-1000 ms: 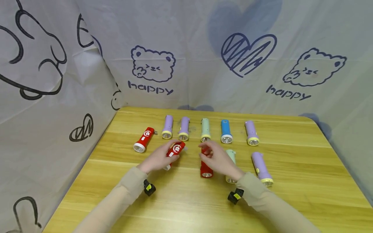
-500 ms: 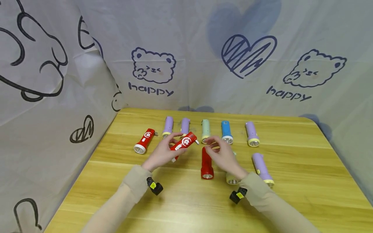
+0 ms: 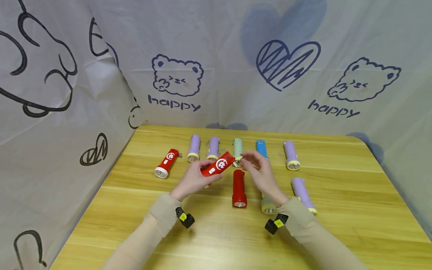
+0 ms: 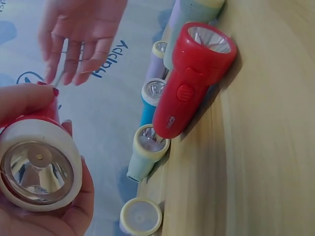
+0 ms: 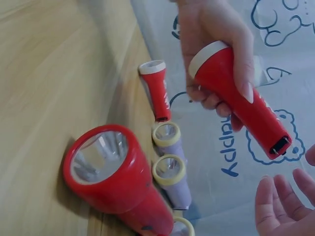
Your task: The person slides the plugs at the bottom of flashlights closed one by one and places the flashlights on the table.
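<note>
My left hand [image 3: 194, 180] grips a red flashlight [image 3: 219, 165] with a white head rim, lifted over the table and tilted. Its tail, with a small light-coloured plug part, points toward my right hand [image 3: 263, 178]. In the right wrist view the thumb lies along the body of the held flashlight [image 5: 236, 98], and a dark slot shows at its tail. The right fingers [image 5: 283, 199] are loosely extended near that end, holding nothing. Below, between the hands, an all-red flashlight [image 3: 239, 189] lies on the table. A pale green flashlight [image 3: 268, 207] is partly hidden under the right hand.
Along the back of the wooden table [image 3: 216, 240] lie purple flashlights [image 3: 194, 147], a green flashlight [image 3: 237, 145], a blue flashlight [image 3: 261, 148] and another purple one. A red-and-white flashlight [image 3: 167, 163] lies at left, a purple flashlight [image 3: 303, 193] at right. A printed cloth [image 3: 229, 75] hangs behind.
My left hand has lifted the red-and-white flashlight and carried it right and away from me. My right hand has shifted back and right, off the all-red flashlight.
</note>
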